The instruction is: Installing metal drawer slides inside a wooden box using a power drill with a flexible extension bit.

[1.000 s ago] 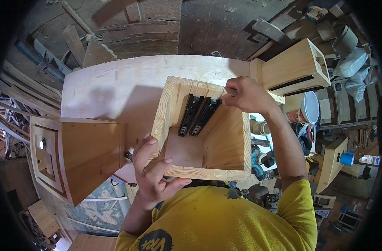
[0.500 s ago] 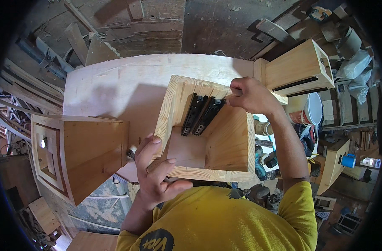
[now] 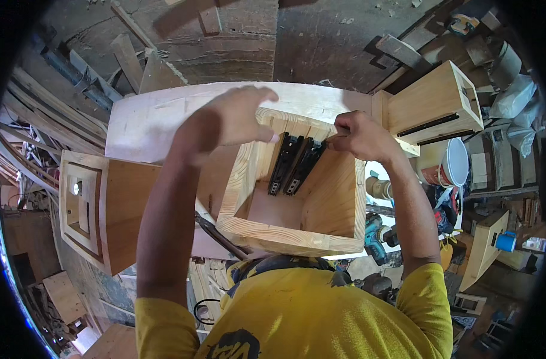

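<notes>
An open-topped pale pine box (image 3: 273, 230) is tilted toward me in front of my body. Two black metal drawer slides (image 3: 293, 164) lie side by side against the inner face of its far wall. My right hand (image 3: 364, 136) grips the box's far right corner, its fingertips bent over the rim close to the right slide. Over the far left corner is my left hand (image 3: 237, 116), slightly blurred, fingers apart and the thumb pointing toward the top of the left slide. It holds nothing that I can see.
A pale workbench top (image 3: 159, 122) lies beneath. Another wooden box (image 3: 126, 206) stands at the left, and one with black slides (image 3: 428, 102) at the far right. A white bucket (image 3: 452, 163) and a teal power drill (image 3: 376, 236) are at the right. A dark bar (image 3: 219, 234) lies near the box's left corner.
My left hand has gone from the box's near left corner up to its far left rim. My right hand keeps its hold on the far right corner. The whole view has shifted slightly.
</notes>
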A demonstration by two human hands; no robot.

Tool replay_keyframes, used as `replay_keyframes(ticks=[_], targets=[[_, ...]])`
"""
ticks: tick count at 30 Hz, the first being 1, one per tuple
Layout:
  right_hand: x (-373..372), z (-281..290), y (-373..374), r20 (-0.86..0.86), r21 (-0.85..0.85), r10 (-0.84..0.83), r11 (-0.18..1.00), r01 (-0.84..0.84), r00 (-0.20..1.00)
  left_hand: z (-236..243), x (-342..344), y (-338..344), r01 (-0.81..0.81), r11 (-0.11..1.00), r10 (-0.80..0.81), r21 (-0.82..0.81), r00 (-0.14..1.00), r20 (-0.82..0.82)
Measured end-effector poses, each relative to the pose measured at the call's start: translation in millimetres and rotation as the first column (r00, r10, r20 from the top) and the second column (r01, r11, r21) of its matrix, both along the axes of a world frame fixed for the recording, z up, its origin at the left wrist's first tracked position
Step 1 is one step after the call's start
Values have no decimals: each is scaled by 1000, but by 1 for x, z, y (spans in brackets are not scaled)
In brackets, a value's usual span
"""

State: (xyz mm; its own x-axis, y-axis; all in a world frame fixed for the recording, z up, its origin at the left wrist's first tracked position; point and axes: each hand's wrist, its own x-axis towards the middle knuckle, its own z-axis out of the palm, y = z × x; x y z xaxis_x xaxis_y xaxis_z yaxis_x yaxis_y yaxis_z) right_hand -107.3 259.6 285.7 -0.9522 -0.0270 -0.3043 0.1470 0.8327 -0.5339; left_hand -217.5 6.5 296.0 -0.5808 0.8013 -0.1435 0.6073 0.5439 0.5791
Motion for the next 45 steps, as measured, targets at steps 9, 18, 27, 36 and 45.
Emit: replay_keyframes(ticks=[9,18,27,36,45], targets=[[3,1,2,6,19,-45,999,45,999,-5,-7,59,161,918,-135,-362,986,96],[2,-1,0,-18,-4,-75,997,75,997,-14,-11,55,152,951,-106,-271,978,178],[2,-1,-1,-3,2,-83,997,83,997,-23,-11,53,121,967,-78,-225,979,190],[5,-3,-1,-4,-16,-77,997,77,997,-20,-1,59,144,980,-137,-139,989,63],[4,-3,-2,48,-24,-114,993,115,992,-21,0,63,176,978,-164,-115,981,109]])
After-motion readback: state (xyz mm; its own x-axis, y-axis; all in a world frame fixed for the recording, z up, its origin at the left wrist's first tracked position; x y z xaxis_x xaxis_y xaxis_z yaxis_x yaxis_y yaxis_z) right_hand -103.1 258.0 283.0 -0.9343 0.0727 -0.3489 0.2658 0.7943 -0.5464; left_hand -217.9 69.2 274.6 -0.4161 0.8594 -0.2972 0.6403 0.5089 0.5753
